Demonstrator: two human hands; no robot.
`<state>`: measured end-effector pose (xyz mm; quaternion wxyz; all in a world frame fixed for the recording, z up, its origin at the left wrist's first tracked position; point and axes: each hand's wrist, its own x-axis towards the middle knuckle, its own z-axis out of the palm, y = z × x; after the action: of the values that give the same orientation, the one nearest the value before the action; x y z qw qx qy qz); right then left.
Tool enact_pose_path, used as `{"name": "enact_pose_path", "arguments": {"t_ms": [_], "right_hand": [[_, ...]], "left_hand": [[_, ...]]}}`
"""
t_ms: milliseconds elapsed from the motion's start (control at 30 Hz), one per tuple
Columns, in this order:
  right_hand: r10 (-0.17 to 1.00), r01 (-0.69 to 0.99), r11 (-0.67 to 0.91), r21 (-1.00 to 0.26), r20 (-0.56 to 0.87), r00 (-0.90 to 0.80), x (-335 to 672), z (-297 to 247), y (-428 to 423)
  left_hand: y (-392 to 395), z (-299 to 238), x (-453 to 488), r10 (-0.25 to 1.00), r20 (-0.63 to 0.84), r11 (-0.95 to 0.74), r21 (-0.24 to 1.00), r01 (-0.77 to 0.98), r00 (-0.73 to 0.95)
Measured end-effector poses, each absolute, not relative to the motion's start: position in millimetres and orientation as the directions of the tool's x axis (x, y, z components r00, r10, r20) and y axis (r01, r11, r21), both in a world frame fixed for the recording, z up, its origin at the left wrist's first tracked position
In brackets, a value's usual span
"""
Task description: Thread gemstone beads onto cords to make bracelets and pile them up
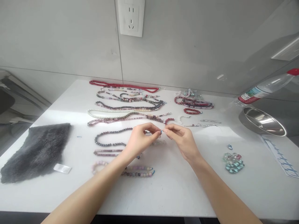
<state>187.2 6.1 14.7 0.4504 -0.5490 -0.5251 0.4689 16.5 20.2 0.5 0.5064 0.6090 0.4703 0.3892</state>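
— At mid-surface, held just above it: what is entry one?
— One small blue-tipped piece [161, 132]. My left hand [140, 138] and right hand [183, 140] meet fingertip to fingertip, each pinched on it with thumb and forefinger.
— Long axis?
— Left to right, roughly level, one end toward each hand. My fingertips cover most of it, so I cannot tell more than the blue.
— Directly beneath?
— One pale bead strand [159, 142], faint, lying on the white surface [168, 193], partly behind my left hand.
— Left side?
— One dark bead strand [109, 133], looped, its near end hidden by my left hand. One grey furry cloth [37, 152], well apart, with a white tag [62, 168] just beside it.
— Behind?
— Long strands laid left to right, among them a white pearl strand [105, 115] and, nearest the wall, a red bead strand [123, 85].
— Right side?
— One teal bead cluster [233, 162]; one steel bowl [261, 121]; one plastic bottle [266, 88], lying tilted behind the bowl.
— Near side?
— One pastel bead strand [137, 171], partly crossed by my left forearm.
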Motion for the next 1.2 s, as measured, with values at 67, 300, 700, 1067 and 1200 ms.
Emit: {"name": "enact_pose_path", "arguments": {"t_ms": [67,300,700,1067,1200], "right_hand": [[0.998,0.214,0.05,-0.975,0.055,0.016,187,15,4],[0.958,0.462,0.244,-0.853,0.285,0.021,183,10,0],[1.0,0.357,0.024,-0.934,0.017,-0.021,186,12,4],[0.943,0.563,0.283,-0.776,0.332,-0.017,186,6,4],[0.811,0.669,0.48,-0.567,0.578,-0.092,184,3,0]], "left_hand": [[21,0,16,0.972,-0.028,-0.011,0.986,0.165,0.235],[24,-3,14,0.98,-0.03,0.006,0.993,0.121,0.198],[24,2,15,0.953,-0.095,0.048,0.985,0.164,0.289],[22,-1,13,0.967,-0.112,0.099,0.993,0.066,0.231],[25,-4,13,0.965,-0.133,0.133,0.991,0.015,0.226]]}}
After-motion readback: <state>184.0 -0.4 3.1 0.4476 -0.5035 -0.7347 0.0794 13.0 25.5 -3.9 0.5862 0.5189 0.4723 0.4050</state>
